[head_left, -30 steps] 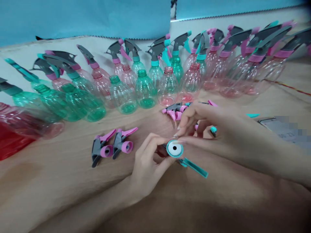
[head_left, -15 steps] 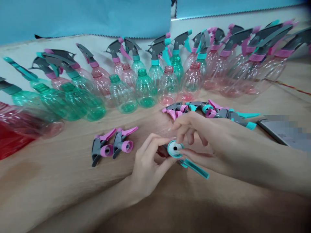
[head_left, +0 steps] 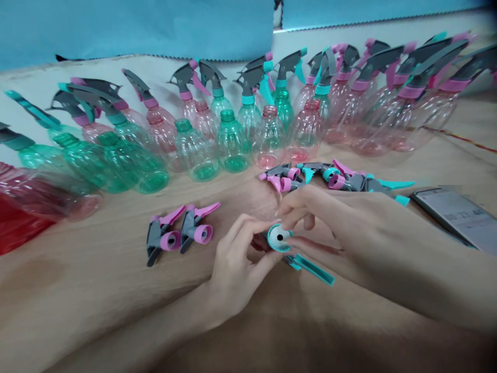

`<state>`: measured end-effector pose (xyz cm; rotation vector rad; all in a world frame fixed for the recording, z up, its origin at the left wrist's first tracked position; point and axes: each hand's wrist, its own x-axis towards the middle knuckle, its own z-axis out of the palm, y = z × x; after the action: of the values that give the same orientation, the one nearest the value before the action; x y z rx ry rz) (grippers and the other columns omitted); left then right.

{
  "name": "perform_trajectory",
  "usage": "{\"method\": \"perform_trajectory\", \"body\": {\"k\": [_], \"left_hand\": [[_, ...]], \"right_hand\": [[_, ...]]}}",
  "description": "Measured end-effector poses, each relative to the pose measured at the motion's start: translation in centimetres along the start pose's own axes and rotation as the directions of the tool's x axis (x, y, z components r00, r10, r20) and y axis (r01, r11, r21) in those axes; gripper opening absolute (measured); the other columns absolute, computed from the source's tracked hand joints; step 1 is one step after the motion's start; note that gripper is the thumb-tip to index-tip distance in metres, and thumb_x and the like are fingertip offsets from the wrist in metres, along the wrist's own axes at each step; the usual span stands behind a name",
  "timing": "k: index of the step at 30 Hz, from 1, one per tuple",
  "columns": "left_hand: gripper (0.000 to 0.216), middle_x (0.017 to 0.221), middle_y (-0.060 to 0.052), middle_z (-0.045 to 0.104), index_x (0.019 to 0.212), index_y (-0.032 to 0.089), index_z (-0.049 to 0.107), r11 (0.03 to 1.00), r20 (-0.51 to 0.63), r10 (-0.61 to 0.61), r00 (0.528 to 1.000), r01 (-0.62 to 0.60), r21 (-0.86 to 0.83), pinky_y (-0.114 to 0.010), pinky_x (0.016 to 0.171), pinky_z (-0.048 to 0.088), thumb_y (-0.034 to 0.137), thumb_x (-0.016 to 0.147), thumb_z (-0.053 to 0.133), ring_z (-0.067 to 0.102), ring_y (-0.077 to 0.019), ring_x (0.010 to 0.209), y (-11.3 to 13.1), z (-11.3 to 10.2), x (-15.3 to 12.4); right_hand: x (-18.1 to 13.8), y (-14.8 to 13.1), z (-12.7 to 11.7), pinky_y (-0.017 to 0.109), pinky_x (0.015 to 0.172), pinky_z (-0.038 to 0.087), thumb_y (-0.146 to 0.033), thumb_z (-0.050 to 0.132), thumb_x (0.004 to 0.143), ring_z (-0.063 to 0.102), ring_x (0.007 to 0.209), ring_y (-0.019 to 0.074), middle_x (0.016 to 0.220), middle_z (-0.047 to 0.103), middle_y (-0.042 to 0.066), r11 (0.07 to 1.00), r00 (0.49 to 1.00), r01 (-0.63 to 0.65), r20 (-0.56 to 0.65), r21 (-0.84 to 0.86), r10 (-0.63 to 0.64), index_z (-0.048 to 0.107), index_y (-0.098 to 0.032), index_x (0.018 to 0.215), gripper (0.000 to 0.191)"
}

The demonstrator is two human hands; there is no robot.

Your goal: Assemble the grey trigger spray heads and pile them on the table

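Observation:
My left hand (head_left: 236,264) is closed around a grey and teal spray head (head_left: 280,239), its round teal collar with a white insert turned up toward me. The teal trigger (head_left: 312,268) sticks out below to the right. My right hand (head_left: 330,220) has its fingertips pinched on the collar's rim, thumb under it. Two grey and pink spray heads (head_left: 176,235) lie on the wooden table to the left of my left hand.
A pile of pink and teal spray heads (head_left: 330,177) lies just beyond my right hand. Green and pink plastic bottles (head_left: 233,140), some with heads fitted, stand in a curved row behind. A phone (head_left: 460,217) lies at the right. Blue cloth (head_left: 135,26) hangs at the back.
My right hand has drawn in and lowered its fingers onto the collar. The spray head sits slightly higher and tilted. The left hand has stayed in place.

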<state>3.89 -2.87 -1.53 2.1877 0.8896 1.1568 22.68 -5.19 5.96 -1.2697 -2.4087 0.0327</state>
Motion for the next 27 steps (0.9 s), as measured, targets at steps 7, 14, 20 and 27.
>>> {"method": "perform_trajectory", "body": {"k": [7, 14, 20, 27], "left_hand": [[0.021, 0.087, 0.000, 0.055, 0.103, 0.018, 0.057, 0.999, 0.012, 0.022, 1.000, -0.022, 0.029, -0.016, 0.058, 0.050, 0.019, 0.084, 0.067, 0.058, -0.0098, 0.073, 0.07, -0.09, -0.10], [0.021, 0.086, 0.000, 0.054, 0.106, 0.018, 0.055, 0.992, 0.025, 0.094, 0.995, -0.096, 0.078, -0.016, 0.053, 0.051, 0.021, 0.086, 0.063, 0.058, -0.0096, 0.069, -0.08, -0.08, -0.27], [0.021, 0.085, 0.000, 0.055, 0.104, 0.019, 0.055, 0.991, 0.023, 0.094, 0.995, -0.096, 0.090, -0.017, 0.053, 0.051, 0.019, 0.085, 0.064, 0.058, -0.0103, 0.068, -0.09, -0.14, -0.27], [0.021, 0.084, -0.001, 0.056, 0.104, 0.019, 0.055, 0.988, 0.013, 0.117, 0.993, -0.118, 0.103, -0.019, 0.055, 0.052, 0.024, 0.086, 0.064, 0.060, -0.0116, 0.069, -0.14, -0.06, -0.21]], "right_hand": [[-0.40, 0.06, -0.15, 0.030, 0.061, 0.040, -0.017, 0.048, 0.085, 0.061, 0.068, 0.0184, 0.082, 0.066, 0.004, 0.997, 0.986, 0.002, 0.166, 0.077, -0.015, 0.056, -0.021, 0.092, 0.011], [-0.47, -0.13, -0.36, 0.030, 0.059, 0.042, -0.014, 0.047, 0.084, 0.060, 0.069, 0.0180, 0.084, 0.066, 0.003, 0.996, 0.991, 0.016, 0.131, 0.092, -0.028, 0.056, -0.023, 0.087, 0.012], [-0.97, -0.45, -0.24, 0.028, 0.051, 0.038, -0.017, 0.049, 0.085, 0.056, 0.058, 0.0155, 0.076, 0.064, 0.000, 0.990, 0.984, -0.103, 0.156, 0.101, 0.087, 0.056, -0.025, 0.087, 0.011], [-0.97, -0.74, -0.09, 0.027, 0.047, 0.034, -0.025, 0.048, 0.089, 0.053, 0.049, 0.0122, 0.069, 0.062, -0.003, 0.982, 0.982, -0.181, 0.073, 0.057, 0.176, 0.058, -0.027, 0.089, 0.010]]}}
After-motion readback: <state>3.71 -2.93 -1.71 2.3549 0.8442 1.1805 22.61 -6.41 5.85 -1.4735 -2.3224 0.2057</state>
